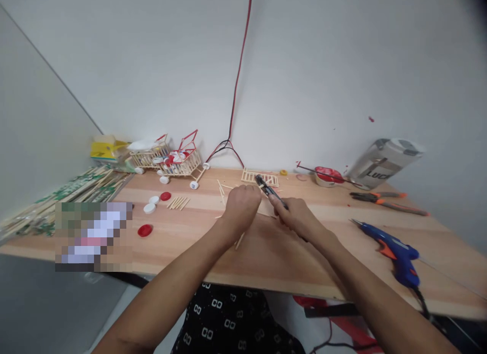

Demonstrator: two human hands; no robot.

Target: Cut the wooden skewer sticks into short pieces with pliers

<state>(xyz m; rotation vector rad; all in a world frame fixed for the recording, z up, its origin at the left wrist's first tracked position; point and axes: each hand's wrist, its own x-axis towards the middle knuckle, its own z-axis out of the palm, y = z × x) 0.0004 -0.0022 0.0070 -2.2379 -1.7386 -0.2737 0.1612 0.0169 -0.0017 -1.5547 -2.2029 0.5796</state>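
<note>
Head view shows the right hand (pixel 299 217) grasping a slim dark tool (pixel 271 190) above the bench (pixel 300 262), while the left hand (pixel 242 207) is curled closed just beside the tool's tip; whether it pinches something, I cannot tell. Behind them, a small wooden stick frame (pixel 250 177) lies near the wall (pixel 304 80).

The wooden table (pixel 289 265) bears a blue glue gun (pixel 395 247); orange-handled pliers (pixel 376 197) lie beyond it, short sticks (pixel 178 203) left of it, packaged sticks (pixel 87 189) farther left.
</note>
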